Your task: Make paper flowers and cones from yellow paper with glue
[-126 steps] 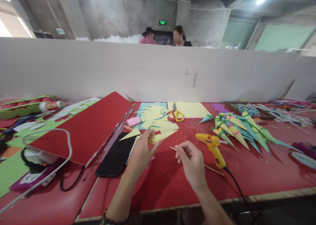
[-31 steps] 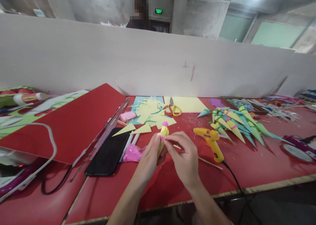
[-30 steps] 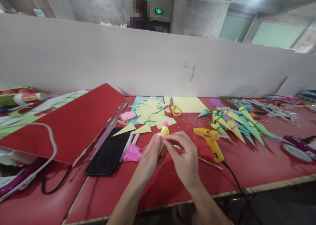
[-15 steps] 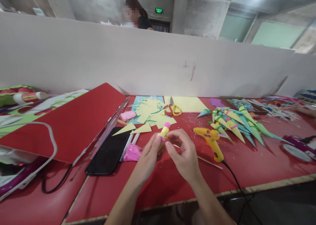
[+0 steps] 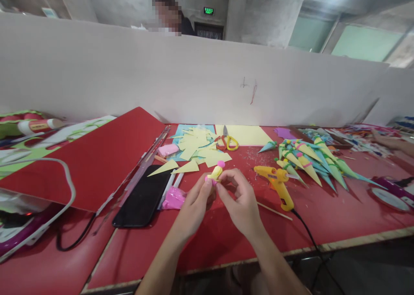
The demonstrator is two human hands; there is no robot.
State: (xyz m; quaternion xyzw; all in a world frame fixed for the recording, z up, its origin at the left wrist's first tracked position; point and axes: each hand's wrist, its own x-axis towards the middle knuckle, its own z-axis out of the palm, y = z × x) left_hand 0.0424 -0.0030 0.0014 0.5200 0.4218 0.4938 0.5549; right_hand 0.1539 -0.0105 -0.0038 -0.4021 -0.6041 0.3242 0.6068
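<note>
Between my two hands is a small yellow paper cone with a pink ball on its top and a pink band round it; my fingers hide its lower part. My left hand is closed round it, thumb against the pink band. The fingertips of my right hand pinch at the band from the other side. Just left of my hands lies a bright pink lump in clear wrap. To the right rests a yellow glue gun, beside a thin wooden stick.
Finished-looking yellow and blue cones lie heaped at the right. Scissors and cut yellow paper are at the back. A black phone and a red board occupy the left. A white partition stands behind; another person's arm reaches in at far right.
My right fingertips have moved slightly in against the pink band, and the cone has tilted a little to the right. Behind the partition, the person's head has turned.
</note>
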